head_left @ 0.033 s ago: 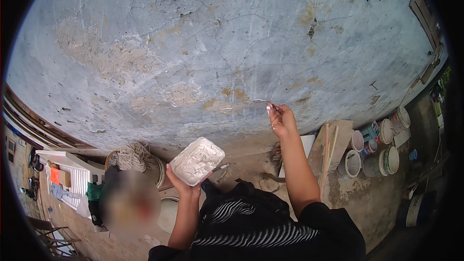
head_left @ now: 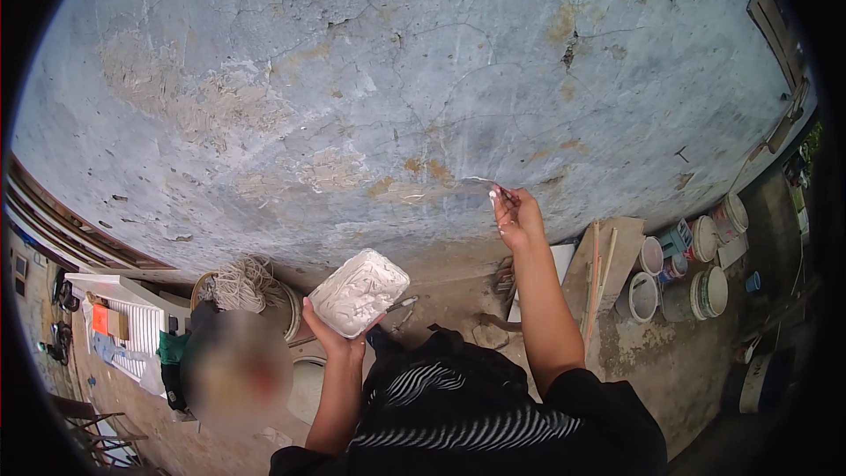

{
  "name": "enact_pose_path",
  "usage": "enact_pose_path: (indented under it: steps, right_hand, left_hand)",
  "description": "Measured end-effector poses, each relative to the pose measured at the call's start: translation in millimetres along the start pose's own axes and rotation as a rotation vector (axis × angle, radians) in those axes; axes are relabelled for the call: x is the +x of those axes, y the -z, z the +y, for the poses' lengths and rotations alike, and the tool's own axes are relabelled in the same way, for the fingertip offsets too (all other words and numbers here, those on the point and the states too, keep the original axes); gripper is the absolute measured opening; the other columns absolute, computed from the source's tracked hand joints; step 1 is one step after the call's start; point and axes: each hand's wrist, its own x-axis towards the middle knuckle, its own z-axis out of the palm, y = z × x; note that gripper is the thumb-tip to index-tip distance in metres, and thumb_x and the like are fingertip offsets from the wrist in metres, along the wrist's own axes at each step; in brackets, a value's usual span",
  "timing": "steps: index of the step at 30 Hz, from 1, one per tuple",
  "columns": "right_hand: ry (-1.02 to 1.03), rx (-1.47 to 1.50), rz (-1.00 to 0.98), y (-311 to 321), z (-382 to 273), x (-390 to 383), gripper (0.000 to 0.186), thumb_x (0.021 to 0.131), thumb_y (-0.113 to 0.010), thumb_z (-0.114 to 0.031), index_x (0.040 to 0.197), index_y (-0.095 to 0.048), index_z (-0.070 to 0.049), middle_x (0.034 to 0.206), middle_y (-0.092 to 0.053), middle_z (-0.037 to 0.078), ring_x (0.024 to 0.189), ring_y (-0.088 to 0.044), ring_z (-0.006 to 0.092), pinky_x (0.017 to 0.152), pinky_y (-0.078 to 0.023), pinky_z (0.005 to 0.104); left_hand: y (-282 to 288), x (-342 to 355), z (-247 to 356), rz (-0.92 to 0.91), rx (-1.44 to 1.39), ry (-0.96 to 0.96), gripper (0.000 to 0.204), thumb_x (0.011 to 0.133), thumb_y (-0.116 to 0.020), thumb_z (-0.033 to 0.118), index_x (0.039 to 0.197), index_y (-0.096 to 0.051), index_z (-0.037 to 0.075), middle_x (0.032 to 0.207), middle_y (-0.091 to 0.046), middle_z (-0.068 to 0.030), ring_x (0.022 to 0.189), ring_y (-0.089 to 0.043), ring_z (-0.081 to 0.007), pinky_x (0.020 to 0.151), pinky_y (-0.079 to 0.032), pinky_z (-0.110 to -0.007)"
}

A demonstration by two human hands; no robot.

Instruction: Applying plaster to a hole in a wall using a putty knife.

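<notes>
– Weathered grey-blue wall (head_left: 352, 53), cracked and patched with tan, fills most of the head view. What's hard to make out?
– Whatever lies under the blurred patch (head_left: 238, 370) at lower left. At far right, a dim blue-and-white object (head_left: 758, 383) that I can't identify.
– And the right hand (head_left: 520, 219)?
– Pinched closed, its fingers (head_left: 504, 197) smeared white around a thin tool (head_left: 478, 179) that shows nearly edge-on before the wall. The grip hides its rear end; I can't tell whether the front touches.
– The left hand (head_left: 337, 340)?
– Wrapped on the near side of a white tub (head_left: 359, 293) of pale paste, below and left of the tool. Its thumb shows; the rest is partly hidden underneath.
– What stands around?
– Tangled rope (head_left: 247, 286) and a white slatted panel (head_left: 145, 335) on the left; wooden strips (head_left: 592, 273) and buckets (head_left: 708, 292) on the right. A black shirt (head_left: 511, 392) and the right forearm (head_left: 548, 313) block some of the floor (head_left: 652, 388).
</notes>
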Motion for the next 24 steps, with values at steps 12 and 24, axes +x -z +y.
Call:
enact_pose_path:
  steps: [12,24]
  right_hand:
    - [-0.072,-0.294,0.005,38.4,32.1,-0.6,0.018,0.096,-0.051,-0.009,0.109,-0.054,0.003,0.105,-0.066,0.02,0.093,-0.07,0.031,0.08,-0.063,0.0404]
    - [0.009,-0.315,-0.05,50.2,24.7,-45.0,0.018,0.096,-0.054,-0.012,0.111,-0.056,-0.002,0.102,-0.068,0.015,0.085,-0.071,0.0262,0.073,-0.063,0.039]
  left_hand:
    - [-13.6,-5.1,-0.9,0.013,0.05,0.019,0.086,0.093,-0.029,0.072,0.15,-0.039,0.009,0.145,-0.053,-0.0179,0.125,-0.057,-0.0451,0.08,-0.055,-0.068]
    - [-2.7,-2.3,-0.2,0.005,0.043,0.009,0.087,0.092,-0.03,0.073,0.15,-0.038,0.009,0.145,-0.053,-0.0186,0.124,-0.057,-0.0452,0.079,-0.055,-0.069]
